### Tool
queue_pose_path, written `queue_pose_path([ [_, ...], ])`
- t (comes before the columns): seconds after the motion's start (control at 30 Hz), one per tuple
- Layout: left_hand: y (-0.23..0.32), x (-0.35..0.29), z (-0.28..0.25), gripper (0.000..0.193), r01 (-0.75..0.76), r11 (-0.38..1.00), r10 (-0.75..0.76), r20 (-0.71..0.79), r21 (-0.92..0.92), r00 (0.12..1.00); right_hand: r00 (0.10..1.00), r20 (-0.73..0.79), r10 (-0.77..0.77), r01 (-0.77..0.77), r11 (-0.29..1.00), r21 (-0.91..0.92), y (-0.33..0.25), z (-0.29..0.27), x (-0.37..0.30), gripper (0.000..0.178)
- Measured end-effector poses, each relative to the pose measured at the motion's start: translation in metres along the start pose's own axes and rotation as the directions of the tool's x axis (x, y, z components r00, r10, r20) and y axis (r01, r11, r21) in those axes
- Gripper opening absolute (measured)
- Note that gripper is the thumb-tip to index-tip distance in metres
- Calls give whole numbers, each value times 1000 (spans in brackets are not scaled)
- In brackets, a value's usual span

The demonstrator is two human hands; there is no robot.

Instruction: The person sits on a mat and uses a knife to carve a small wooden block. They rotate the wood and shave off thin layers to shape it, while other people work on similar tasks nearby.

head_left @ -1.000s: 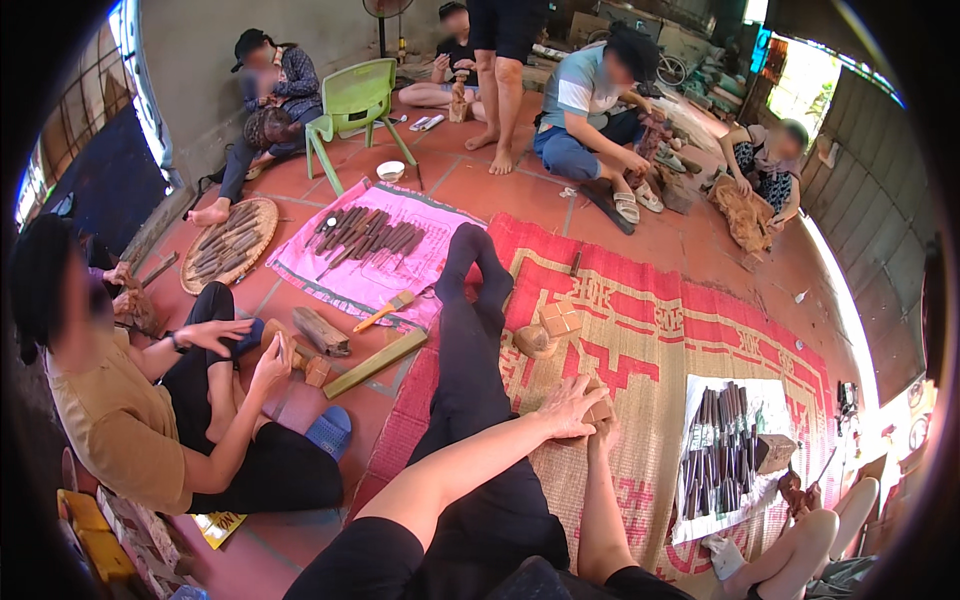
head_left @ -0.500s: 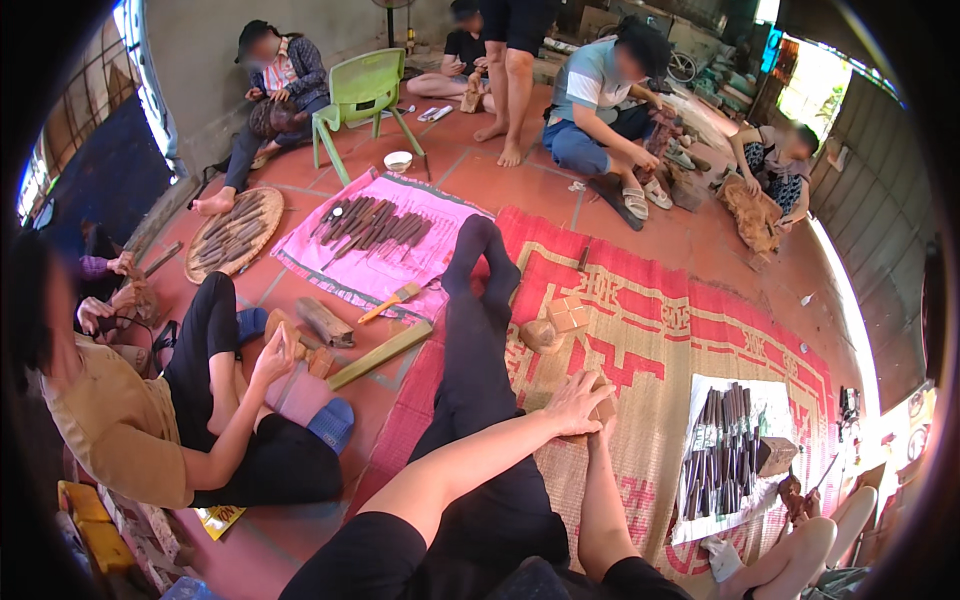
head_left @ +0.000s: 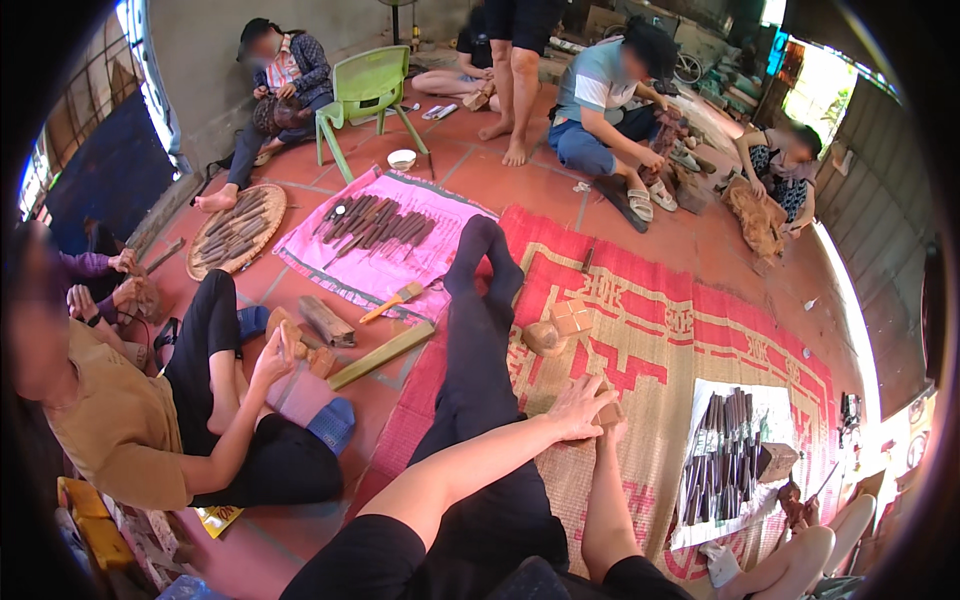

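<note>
Just right of my stretched-out legs, a small brown wooden block (head_left: 609,408) is held low over the woven mat (head_left: 640,455). My left hand (head_left: 578,407) lies over its top and left side with the fingers curved round it. From the near right, my right hand (head_left: 611,434) grips the same block, its fingers partly hidden. Part of another wooden surface shows under my hands; I cannot tell whether it is a separate piece. Beyond my hands, a rounded wooden piece (head_left: 541,337) rests beside a square wooden block (head_left: 571,317) with lines across it.
Several dark-handled carving tools (head_left: 728,440) lie on a white sheet at right, more tools (head_left: 377,222) on a pink cloth. A brush (head_left: 393,301) and a wooden plank (head_left: 382,355) lie left of my legs. A co-worker (head_left: 130,420) sits close at left; others sit farther back.
My hands and the block have shifted slightly to the right, and my left fingers reach farther over the block. Both hands keep their hold.
</note>
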State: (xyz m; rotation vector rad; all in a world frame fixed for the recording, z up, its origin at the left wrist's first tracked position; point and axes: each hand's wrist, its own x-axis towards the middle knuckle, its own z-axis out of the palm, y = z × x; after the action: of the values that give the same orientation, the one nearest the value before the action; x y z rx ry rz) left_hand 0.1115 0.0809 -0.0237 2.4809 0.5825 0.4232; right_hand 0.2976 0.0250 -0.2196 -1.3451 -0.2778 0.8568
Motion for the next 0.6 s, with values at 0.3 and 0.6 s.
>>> queue_pose_path([
  [0.3,-7,-1,0,82,69,997,-69,-2,23,998,1000,-12,-15,15,1000,-3,-13,34,-13,25],
  [0.6,-7,3,-1,80,-73,997,76,93,-40,993,993,77,-93,96,995,-26,3,24,16,34],
])
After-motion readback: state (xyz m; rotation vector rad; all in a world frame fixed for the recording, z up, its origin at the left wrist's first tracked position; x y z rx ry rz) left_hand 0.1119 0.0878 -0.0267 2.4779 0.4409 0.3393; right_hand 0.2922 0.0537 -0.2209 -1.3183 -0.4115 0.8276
